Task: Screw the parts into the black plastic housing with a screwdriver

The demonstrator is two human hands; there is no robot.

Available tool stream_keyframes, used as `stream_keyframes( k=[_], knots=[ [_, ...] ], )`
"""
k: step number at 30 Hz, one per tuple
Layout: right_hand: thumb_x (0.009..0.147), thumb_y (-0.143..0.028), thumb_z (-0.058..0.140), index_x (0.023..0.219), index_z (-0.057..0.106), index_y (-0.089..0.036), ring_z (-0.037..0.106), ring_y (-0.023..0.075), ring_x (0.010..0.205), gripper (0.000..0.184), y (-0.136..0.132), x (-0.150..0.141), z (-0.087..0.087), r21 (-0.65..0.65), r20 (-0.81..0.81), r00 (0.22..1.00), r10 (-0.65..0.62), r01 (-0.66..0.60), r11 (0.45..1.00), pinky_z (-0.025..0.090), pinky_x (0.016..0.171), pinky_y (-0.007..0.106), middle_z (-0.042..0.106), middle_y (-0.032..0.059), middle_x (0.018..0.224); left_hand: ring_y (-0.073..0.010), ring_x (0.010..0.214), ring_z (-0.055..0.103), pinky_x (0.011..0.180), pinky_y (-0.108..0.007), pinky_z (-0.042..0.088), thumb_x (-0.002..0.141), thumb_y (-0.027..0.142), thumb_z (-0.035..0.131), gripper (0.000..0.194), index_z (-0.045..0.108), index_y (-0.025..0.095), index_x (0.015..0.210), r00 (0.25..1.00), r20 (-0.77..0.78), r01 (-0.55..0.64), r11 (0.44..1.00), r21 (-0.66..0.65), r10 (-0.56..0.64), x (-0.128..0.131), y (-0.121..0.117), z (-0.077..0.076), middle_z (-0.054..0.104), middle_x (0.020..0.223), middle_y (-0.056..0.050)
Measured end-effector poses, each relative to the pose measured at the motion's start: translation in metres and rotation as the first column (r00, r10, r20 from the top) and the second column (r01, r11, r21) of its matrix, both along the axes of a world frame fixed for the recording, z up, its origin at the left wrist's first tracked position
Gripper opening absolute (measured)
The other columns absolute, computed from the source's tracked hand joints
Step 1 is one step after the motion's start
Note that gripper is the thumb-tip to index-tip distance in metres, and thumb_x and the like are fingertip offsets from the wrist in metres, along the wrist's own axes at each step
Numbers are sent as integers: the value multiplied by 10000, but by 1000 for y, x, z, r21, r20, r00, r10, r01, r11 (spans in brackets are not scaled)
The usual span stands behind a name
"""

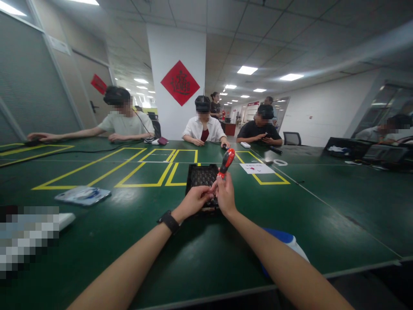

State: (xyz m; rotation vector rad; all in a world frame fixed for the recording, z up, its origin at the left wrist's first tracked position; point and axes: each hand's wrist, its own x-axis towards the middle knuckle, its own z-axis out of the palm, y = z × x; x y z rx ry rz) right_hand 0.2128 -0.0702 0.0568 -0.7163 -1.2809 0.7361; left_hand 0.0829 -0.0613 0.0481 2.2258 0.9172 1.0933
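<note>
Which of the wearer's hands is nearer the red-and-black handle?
The right hand, directly below the handle; the left hand sits farther off.

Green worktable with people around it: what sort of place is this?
Probably an office-like workroom: a green worktable marked with yellow outlines, seated people wearing black headgear, and ceiling light panels overhead.

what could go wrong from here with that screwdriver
The screwdriver could tip or slip: the right hand holds it low, with the bulky red-and-black handle standing above the fingers.

The left hand has its fingertips close to the right hand's, so a slip might catch them; the tool's tip is hidden.

Anything dropped could fall into the black case just below both hands.
</note>
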Motion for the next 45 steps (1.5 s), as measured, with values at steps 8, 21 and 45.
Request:
stream_keyframes(
  k=[8, 21, 45],
  knots=[
    [868, -404, 439, 1107, 450, -207, 433, 62, 450, 310, -1, -1, -2, 25, 9, 998, -67, 66, 997, 358, 449, 167, 517, -56, 593, -95, 584, 503, 569, -202, 402, 710, 340, 650, 221, 595, 129, 752, 998, 59, -31, 996, -86, 36, 2, 5, -4, 590, 662, 8],
    [892, -422, 371, 1049, 487, -201, 395, 59, 431, 295, -1, -1, -1, 20, 49, 998, -42, 41, 999, 326, 425, 163, 515, -52, 586, -123, 685, 566, 668, -230, 435, 765, 273, 575, 162, 622, 124, 808, 998, 58, 29, 995, -100, -23, 0, 0, 1, 642, 747, -19],
    [895, -427, 360, 1043, 469, -202, 399, 52, 426, 290, 0, -2, 0, 23, 18, 999, -42, 41, 999, 344, 433, 160, 514, -57, 598, -140, 707, 590, 702, -242, 441, 744, 293, 610, 167, 639, 143, 810, 999, 24, -37, 998, -48, 38, 0, 2, 3, 669, 760, -19]
  ],
)
